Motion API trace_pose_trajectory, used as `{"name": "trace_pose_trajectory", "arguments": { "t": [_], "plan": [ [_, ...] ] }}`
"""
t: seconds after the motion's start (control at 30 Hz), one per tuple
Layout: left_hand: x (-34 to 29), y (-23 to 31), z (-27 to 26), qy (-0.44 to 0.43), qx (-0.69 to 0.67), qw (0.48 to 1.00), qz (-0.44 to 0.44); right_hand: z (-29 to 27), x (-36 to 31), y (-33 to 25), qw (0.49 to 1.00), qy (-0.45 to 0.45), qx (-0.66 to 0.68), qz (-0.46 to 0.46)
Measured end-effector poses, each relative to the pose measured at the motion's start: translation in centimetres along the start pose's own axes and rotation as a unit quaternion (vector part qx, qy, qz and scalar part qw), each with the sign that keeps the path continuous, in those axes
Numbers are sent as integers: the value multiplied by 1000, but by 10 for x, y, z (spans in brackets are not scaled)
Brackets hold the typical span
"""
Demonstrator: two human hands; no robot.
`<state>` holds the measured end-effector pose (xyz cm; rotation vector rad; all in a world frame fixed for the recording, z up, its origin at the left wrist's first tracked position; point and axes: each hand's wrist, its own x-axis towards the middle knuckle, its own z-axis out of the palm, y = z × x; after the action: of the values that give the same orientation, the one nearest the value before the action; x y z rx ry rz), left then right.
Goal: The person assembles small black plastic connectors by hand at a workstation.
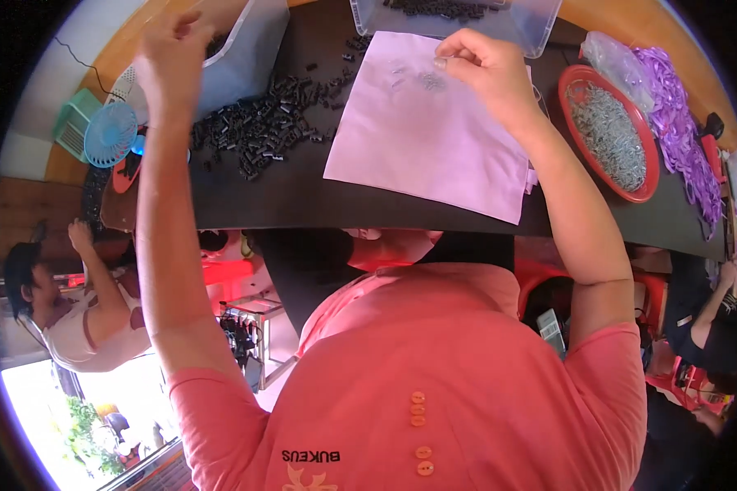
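My right hand (487,74) is above a pink cloth (434,155), thumb and forefinger pinched together; what lies between them is too small to make out. Small silvery metal pieces (431,80) lie on the cloth just below those fingertips. On the left, my left hand (172,61) is raised beside the rim of a translucent plastic bin (250,61). Its fingers are curled in, somewhat blurred, and I cannot make out what they hold. Between bin and cloth lies a loose heap of small black cylindrical parts (254,123) on the dark table (303,204).
A second clear bin (540,29) with black parts stands behind the cloth. To the right are a red oval basket (652,155) of silvery metal pieces, a clear plastic bag (614,65) and purple ribbons (680,131). A small blue fan (110,135) stands left. Other people sit at both sides.
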<state>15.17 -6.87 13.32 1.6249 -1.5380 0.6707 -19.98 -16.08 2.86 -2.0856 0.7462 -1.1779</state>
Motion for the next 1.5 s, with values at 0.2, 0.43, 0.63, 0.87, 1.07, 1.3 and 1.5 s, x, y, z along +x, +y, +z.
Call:
{"name": "trace_pose_trajectory", "arguments": {
  "t": [0.2, 0.43, 0.63, 0.87, 1.07, 1.3, 1.5],
  "plan": [
    [-83, 104, 80, -203, -204, 957, 33, 0, -3, 4, 999, 10, -15, -32],
    [-97, 122, 127, -298, -84, 949, 52, 7, -4, 1, 1000, 0, 4, -2],
    [-99, 121, 133, -299, -105, 947, 54, 3, -5, -1, 999, 7, -36, -33],
    [-102, 117, 130, -309, -162, 936, 32, 3, -5, -2, 998, 6, -51, -38],
    [-106, 113, 130, -267, -191, 943, 53, 5, -5, -2, 998, 6, -45, -34],
    [-107, 132, 123, -280, -151, 947, 45, 4, -6, -2, 995, 16, -77, -57],
    [-110, 126, 140, -227, -96, 961, 122, 4, -5, -4, 996, 18, -68, -51]
  ]
}}
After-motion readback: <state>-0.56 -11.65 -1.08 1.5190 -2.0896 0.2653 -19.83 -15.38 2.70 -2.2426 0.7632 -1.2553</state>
